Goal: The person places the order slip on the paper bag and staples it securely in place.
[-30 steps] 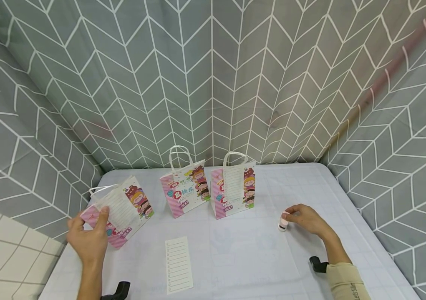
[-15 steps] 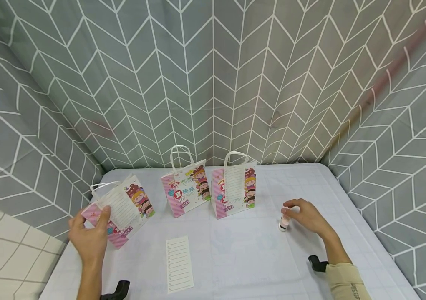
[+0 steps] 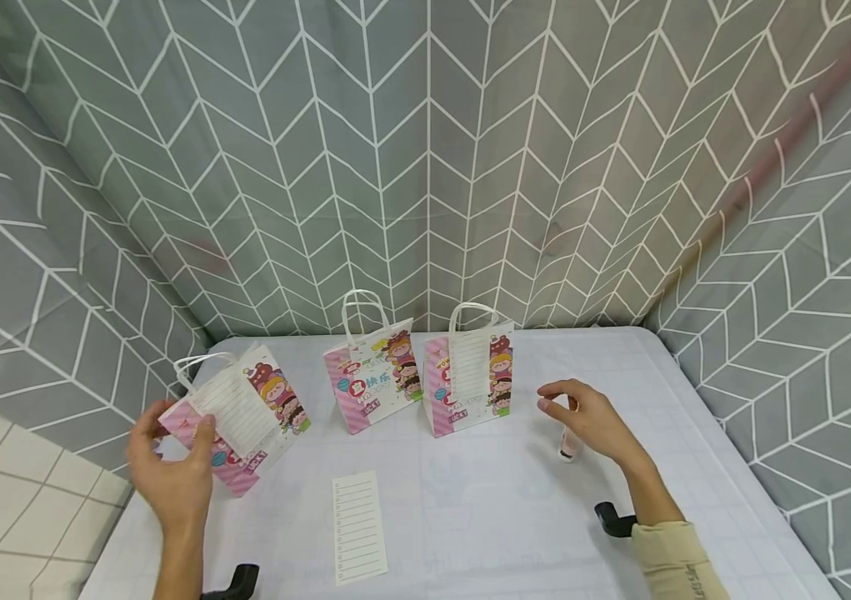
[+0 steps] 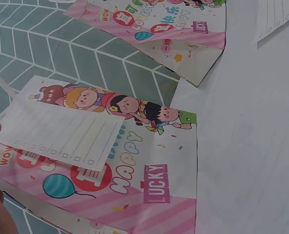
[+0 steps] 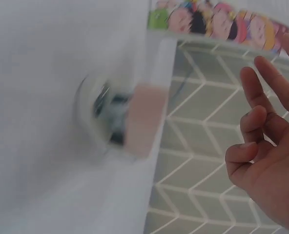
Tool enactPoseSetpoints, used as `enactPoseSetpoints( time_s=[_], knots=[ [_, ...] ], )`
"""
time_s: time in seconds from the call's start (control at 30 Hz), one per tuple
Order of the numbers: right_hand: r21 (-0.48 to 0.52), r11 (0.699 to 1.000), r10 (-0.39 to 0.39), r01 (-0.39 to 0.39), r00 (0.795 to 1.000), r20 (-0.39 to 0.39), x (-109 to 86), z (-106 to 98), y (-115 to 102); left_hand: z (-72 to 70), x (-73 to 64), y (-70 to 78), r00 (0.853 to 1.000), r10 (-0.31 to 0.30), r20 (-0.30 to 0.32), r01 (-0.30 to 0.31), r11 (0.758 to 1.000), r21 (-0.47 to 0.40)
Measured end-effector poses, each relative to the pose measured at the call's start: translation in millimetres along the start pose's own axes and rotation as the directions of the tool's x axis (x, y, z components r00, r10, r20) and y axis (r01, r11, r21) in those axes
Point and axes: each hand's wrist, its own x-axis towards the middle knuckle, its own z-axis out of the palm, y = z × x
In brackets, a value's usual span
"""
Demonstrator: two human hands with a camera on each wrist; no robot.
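Observation:
At the left, my left hand [image 3: 173, 483] grips a pink and white paper gift bag [image 4: 176, 214] by its upper left side, thumb in front and fingers behind. The bag leans over with its white handles toward the back left. A lined checklist strip [image 4: 61, 139] lies against its printed front, near my thumb. On the right, my right hand [image 3: 592, 418] is held in the air, holding nothing, its fingers spread. Just beneath it a small bottle [image 3: 568, 446] with a pale pink cap [image 5: 145, 121] stands on the table, partly hidden by the hand.
Two similar gift bags stand at the back, a middle one [image 3: 368, 387] and a right one [image 3: 502, 392] with a checklist strip [image 3: 468, 367] on its front. Another lined strip [image 3: 360, 529] lies flat on the white table [image 3: 470, 517]. A patterned grey curtain [image 3: 425, 167] hangs behind.
My right hand has let go of the small bottle, lifted and shifted left, while the bottle stays put. The left hand still grips its bag, which has barely moved.

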Motion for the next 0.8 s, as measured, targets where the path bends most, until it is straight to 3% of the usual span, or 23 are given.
enactPoseSetpoints(
  time_s=[0.13,0.27,0.43,0.53,0.63,0.73,0.8],
  knots=[
    [0.019,0.998,-0.065,0.065,0.998,-0.010,2.7,4,-22,-1.9,-3.6,25.0,0.991,0.070,-0.114,-0.074,0.997,-0.034],
    [0.050,0.991,-0.123,0.123,0.992,-0.016,6.5,7,-42,-1.4,-6.2,35.1,0.963,0.132,-0.235,-0.155,0.985,-0.081],
    [0.087,0.974,-0.208,0.209,0.978,-0.021,12.0,10,-65,4.6,-9.8,40.7,0.938,0.199,-0.285,-0.261,0.944,-0.200],
    [0.100,0.964,-0.246,0.247,0.969,-0.018,15.7,13,-78,8.2,-14.0,46.2,0.935,0.257,-0.245,-0.320,0.909,-0.266],
    [0.115,0.953,-0.279,0.279,0.960,-0.012,19.7,15,-89,10.2,-18.8,49.6,0.937,0.318,-0.145,-0.348,0.889,-0.297],
    [0.129,0.944,-0.306,0.305,0.952,-0.009,23.6,18,-98,10.1,-22.7,43.1,0.931,0.365,0.014,-0.347,0.896,-0.276],
    [0.140,0.939,-0.317,0.315,0.948,-0.008,25.5,20,-104,9.5,-24.5,33.7,0.917,0.374,0.139,-0.335,0.911,-0.241]
  ],
)
